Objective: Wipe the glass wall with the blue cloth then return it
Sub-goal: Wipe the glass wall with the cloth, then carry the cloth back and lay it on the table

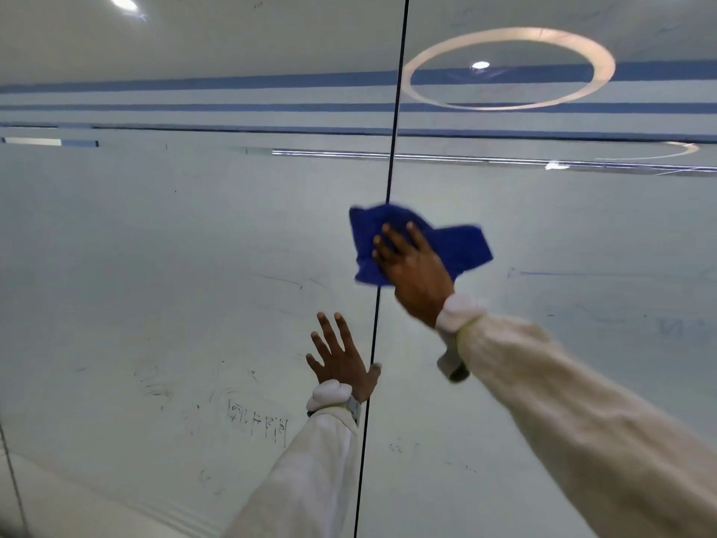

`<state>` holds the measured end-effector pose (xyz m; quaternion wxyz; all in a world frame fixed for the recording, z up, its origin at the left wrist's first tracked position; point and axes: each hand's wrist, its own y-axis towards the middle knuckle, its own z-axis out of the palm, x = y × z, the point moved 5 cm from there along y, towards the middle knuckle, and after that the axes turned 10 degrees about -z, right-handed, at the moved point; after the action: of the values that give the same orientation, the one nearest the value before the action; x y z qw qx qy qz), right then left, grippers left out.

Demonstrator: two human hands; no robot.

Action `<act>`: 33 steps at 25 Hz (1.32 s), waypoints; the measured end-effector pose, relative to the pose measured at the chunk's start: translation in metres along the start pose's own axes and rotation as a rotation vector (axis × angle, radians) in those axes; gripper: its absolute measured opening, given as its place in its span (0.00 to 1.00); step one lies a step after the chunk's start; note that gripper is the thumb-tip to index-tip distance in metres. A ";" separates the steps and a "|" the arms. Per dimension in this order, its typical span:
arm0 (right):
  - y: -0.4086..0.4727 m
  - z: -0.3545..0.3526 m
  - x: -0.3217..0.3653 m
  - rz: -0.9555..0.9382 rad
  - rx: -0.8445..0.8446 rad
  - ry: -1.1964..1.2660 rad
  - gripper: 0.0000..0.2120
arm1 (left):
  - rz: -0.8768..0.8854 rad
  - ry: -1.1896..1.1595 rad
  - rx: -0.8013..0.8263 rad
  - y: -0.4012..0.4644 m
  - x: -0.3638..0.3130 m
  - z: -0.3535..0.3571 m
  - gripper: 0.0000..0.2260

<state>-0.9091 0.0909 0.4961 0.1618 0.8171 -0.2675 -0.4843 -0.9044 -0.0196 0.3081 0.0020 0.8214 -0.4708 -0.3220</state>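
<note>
I'm mid-wipe on the glass wall (194, 234): my right hand (415, 273) lies flat with fingers spread, pinning the bunched blue cloth (461, 246) over the dark panel seam (392, 165), while my left hand (341, 363) rests open and empty lower down. Next I'd judge the marker scribbles (256, 421) lower left need passes. The cloth's return spot is out of view, and blur hides its edges.
</note>
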 end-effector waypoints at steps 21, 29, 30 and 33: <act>0.002 0.066 0.203 0.872 0.383 2.247 0.31 | -0.620 -1.379 0.517 -0.055 0.137 -0.108 0.14; 0.019 0.005 0.395 0.152 0.671 1.987 0.13 | -1.054 -0.734 -0.269 -0.170 0.314 -0.157 0.25; 0.011 -0.016 0.431 0.039 0.732 1.966 0.16 | -1.114 -0.660 -0.322 -0.207 0.331 -0.170 0.22; -0.017 -0.083 0.519 -0.200 0.812 1.984 0.24 | -1.281 -0.446 -0.422 -0.302 0.377 -0.200 0.23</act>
<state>-0.6299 -0.2037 0.1615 -0.0170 0.8560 -0.0895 0.5088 -0.4335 -0.2042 0.1752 -0.1250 0.8333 0.1878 -0.5046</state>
